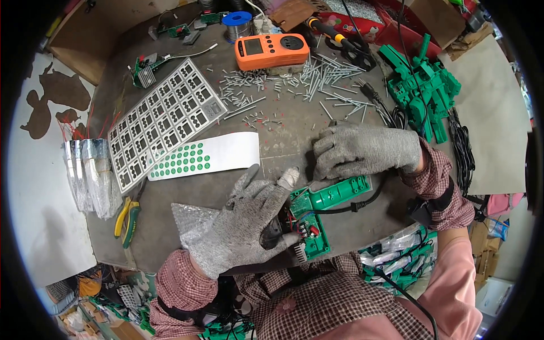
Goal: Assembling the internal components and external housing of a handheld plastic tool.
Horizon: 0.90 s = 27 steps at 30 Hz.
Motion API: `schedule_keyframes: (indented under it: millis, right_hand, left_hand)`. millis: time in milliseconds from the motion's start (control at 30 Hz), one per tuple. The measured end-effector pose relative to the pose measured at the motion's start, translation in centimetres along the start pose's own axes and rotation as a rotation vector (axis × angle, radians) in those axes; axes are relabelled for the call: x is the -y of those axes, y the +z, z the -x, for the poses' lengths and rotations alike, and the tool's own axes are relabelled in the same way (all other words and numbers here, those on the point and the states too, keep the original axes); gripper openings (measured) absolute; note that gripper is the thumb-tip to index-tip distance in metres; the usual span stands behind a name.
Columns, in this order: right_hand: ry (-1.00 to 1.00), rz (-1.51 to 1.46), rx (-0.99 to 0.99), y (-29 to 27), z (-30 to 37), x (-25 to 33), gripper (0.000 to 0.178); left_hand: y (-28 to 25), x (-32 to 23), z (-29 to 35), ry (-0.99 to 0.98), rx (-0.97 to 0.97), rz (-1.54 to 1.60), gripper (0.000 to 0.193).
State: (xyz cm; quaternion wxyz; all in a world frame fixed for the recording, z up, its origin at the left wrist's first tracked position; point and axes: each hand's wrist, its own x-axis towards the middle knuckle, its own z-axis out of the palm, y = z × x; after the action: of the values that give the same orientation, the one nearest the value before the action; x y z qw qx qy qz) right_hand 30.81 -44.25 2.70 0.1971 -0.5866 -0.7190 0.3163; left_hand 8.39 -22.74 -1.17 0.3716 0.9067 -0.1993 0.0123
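Left hand, gloved: fingers spread apart, thumb and index at one green housing, which lies on the surface close to the body. Right hand, gloved: fingers curled by its far edge; cannot tell whether they grip. Outward: one sticker sheet, one card, one pliers, one meter, one spool; screws uncountable.

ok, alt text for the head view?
Gloved left hand at an open green casing with exposed electronics, gloved right hand close beside it. Around them on the dark table: loose screws, an orange meter, a sheet of round green stickers.
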Motion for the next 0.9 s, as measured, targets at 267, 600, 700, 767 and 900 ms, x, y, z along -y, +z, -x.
schedule_keyframes:
  millis: [267, 600, 700, 767, 900]
  right_hand:
    - [0.095, 0.148, -0.108, -1.2, 0.7, 3.8, 0.020]
    - [0.121, 0.325, -0.072, -0.2, -0.5, 3.8, 0.017]
    - [0.133, 0.326, -0.080, -0.5, -0.1, 4.4, 0.018]
    - [0.205, 0.350, -0.058, -2.3, 1.2, 6.5, 0.022]
    - [0.210, 0.454, 0.044, -0.1, 0.6, 8.9, 0.023]
  left_hand:
    - [0.0, -0.3, -1.5, -0.008, 0.004, -0.035, 0.112]
    - [2.1, -0.5, 0.1, 0.188, -0.213, -0.372, 0.105]
    - [2.2, -0.3, 0.3, 0.224, -0.233, -0.307, 0.097]
    - [2.2, -0.1, 0.5, 0.221, -0.242, -0.241, 0.097]
    - [1.0, -0.7, 0.2, 0.118, -0.175, -0.065, 0.097]
